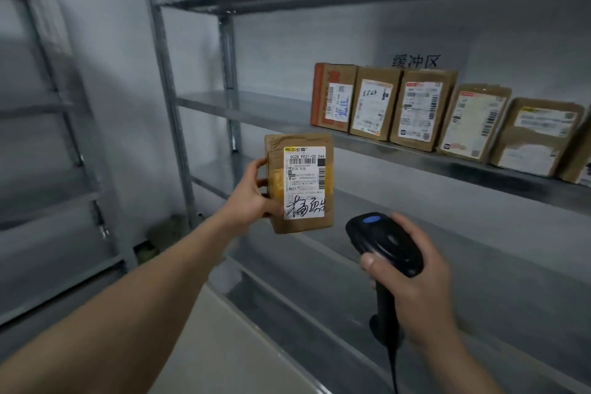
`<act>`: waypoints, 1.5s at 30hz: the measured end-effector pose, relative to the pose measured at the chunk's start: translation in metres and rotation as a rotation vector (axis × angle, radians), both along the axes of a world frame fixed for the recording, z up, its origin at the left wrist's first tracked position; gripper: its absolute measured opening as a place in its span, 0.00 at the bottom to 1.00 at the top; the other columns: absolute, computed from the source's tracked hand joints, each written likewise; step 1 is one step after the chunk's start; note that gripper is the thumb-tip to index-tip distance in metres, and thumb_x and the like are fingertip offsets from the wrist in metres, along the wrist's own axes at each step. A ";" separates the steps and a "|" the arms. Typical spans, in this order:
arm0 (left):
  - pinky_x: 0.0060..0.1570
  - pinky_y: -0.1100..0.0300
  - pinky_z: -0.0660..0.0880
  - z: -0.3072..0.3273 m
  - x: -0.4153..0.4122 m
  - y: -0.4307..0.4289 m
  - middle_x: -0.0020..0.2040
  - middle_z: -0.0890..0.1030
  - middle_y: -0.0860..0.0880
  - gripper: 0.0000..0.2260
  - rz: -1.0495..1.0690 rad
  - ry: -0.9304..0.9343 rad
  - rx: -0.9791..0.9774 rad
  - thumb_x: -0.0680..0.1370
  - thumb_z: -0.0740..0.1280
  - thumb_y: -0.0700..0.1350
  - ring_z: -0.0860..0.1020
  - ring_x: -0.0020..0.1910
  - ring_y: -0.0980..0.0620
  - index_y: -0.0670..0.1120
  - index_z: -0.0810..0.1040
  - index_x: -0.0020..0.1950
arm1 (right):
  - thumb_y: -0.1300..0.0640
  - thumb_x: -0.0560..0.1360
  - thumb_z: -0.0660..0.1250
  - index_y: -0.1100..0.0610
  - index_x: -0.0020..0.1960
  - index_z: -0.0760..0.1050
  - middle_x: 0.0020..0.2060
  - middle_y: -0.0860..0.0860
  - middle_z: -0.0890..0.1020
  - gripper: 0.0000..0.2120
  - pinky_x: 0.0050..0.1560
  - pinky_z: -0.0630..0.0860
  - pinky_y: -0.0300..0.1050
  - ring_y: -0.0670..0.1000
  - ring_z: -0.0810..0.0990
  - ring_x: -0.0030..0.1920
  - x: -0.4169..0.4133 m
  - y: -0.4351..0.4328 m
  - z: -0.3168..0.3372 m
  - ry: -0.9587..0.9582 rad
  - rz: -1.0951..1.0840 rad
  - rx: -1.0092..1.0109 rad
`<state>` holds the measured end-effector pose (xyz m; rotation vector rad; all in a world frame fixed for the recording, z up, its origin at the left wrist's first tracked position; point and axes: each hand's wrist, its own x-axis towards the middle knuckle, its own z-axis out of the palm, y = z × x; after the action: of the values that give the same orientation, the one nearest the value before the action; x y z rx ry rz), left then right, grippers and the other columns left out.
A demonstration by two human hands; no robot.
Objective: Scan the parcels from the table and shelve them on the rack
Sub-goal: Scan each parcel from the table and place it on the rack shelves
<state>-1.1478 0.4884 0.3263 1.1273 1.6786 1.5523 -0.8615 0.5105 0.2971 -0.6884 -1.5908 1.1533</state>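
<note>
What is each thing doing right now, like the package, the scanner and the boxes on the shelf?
Held parcel, upright in the left hand, label facing the camera.
Barcode scanner, gripped by the right hand, below the parcel.
Shelved parcels, standing on edge in a row, labels outward.
Rack, carrying that row on one shelf.
</note>
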 end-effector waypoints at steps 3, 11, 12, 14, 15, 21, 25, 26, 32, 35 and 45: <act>0.47 0.43 0.83 0.009 -0.048 -0.005 0.64 0.76 0.44 0.50 0.042 -0.013 0.028 0.61 0.74 0.31 0.82 0.56 0.41 0.58 0.58 0.77 | 0.46 0.57 0.79 0.42 0.63 0.77 0.52 0.38 0.84 0.34 0.50 0.84 0.58 0.47 0.84 0.50 -0.040 0.005 0.006 0.012 0.033 0.017; 0.51 0.45 0.83 0.047 -0.197 0.035 0.63 0.76 0.44 0.45 0.013 0.090 0.081 0.70 0.72 0.27 0.80 0.59 0.42 0.56 0.57 0.77 | 0.52 0.59 0.78 0.39 0.62 0.76 0.51 0.33 0.83 0.32 0.51 0.82 0.52 0.42 0.83 0.51 -0.165 0.040 0.018 0.003 -0.006 0.034; 0.51 0.45 0.83 0.054 -0.216 0.045 0.63 0.77 0.44 0.44 0.002 0.090 0.091 0.70 0.72 0.27 0.80 0.58 0.42 0.57 0.57 0.76 | 0.51 0.58 0.78 0.38 0.62 0.76 0.52 0.35 0.83 0.33 0.53 0.83 0.57 0.44 0.83 0.51 -0.184 0.048 0.020 0.006 -0.021 0.031; 0.53 0.42 0.82 0.066 -0.248 0.063 0.62 0.77 0.44 0.44 -0.021 0.086 0.105 0.70 0.72 0.27 0.81 0.58 0.41 0.58 0.58 0.75 | 0.47 0.56 0.80 0.37 0.62 0.76 0.52 0.36 0.83 0.34 0.55 0.82 0.63 0.45 0.84 0.52 -0.217 0.058 0.024 0.013 -0.047 0.036; 0.54 0.40 0.81 0.071 -0.263 0.075 0.62 0.77 0.44 0.44 -0.035 0.086 0.106 0.70 0.72 0.26 0.80 0.58 0.41 0.58 0.58 0.75 | 0.44 0.55 0.79 0.37 0.62 0.76 0.52 0.36 0.83 0.35 0.55 0.82 0.63 0.45 0.83 0.52 -0.234 0.062 0.027 0.020 -0.064 0.034; 0.55 0.39 0.80 0.091 -0.310 0.145 0.62 0.78 0.44 0.46 -0.142 0.095 0.095 0.69 0.71 0.25 0.80 0.59 0.41 0.58 0.58 0.76 | 0.46 0.56 0.79 0.37 0.61 0.76 0.53 0.36 0.83 0.34 0.57 0.81 0.63 0.44 0.83 0.53 -0.295 0.088 0.033 0.040 -0.136 0.027; 0.45 0.49 0.83 0.100 -0.312 0.189 0.62 0.76 0.44 0.46 -0.205 0.101 0.107 0.70 0.71 0.25 0.81 0.56 0.43 0.57 0.56 0.78 | 0.45 0.55 0.79 0.38 0.62 0.75 0.53 0.33 0.83 0.35 0.60 0.81 0.60 0.40 0.82 0.54 -0.302 0.105 0.035 0.022 -0.194 0.023; 0.44 0.50 0.83 0.102 -0.312 0.199 0.62 0.76 0.45 0.46 -0.214 0.102 0.108 0.70 0.71 0.25 0.81 0.56 0.43 0.57 0.56 0.78 | 0.43 0.54 0.78 0.37 0.62 0.75 0.54 0.33 0.82 0.36 0.59 0.81 0.60 0.40 0.82 0.54 -0.303 0.110 0.035 0.019 -0.211 0.020; 0.46 0.48 0.83 0.112 -0.304 0.246 0.58 0.76 0.47 0.48 -0.233 0.117 0.101 0.70 0.70 0.24 0.79 0.56 0.45 0.57 0.55 0.79 | 0.57 0.61 0.81 0.37 0.61 0.76 0.52 0.31 0.82 0.32 0.58 0.81 0.63 0.40 0.82 0.54 -0.300 0.139 0.036 0.034 -0.273 0.023; 0.51 0.41 0.82 0.113 -0.306 0.268 0.58 0.76 0.47 0.50 -0.264 0.122 0.080 0.69 0.68 0.22 0.80 0.56 0.43 0.58 0.53 0.80 | 0.56 0.59 0.78 0.38 0.62 0.76 0.52 0.31 0.82 0.33 0.57 0.82 0.63 0.41 0.83 0.54 -0.303 0.149 0.033 0.033 -0.314 0.008; 0.53 0.37 0.80 0.107 -0.315 0.348 0.62 0.76 0.42 0.51 -0.498 0.116 0.067 0.68 0.64 0.19 0.79 0.60 0.41 0.60 0.56 0.80 | 0.55 0.58 0.80 0.38 0.62 0.75 0.50 0.31 0.82 0.35 0.54 0.84 0.57 0.38 0.82 0.52 -0.329 0.162 0.025 -0.004 -0.524 0.002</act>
<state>-1.4626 0.8361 0.4328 1.5541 1.2855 1.2487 -1.1907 0.6725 0.3225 -1.0308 -1.3026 0.7611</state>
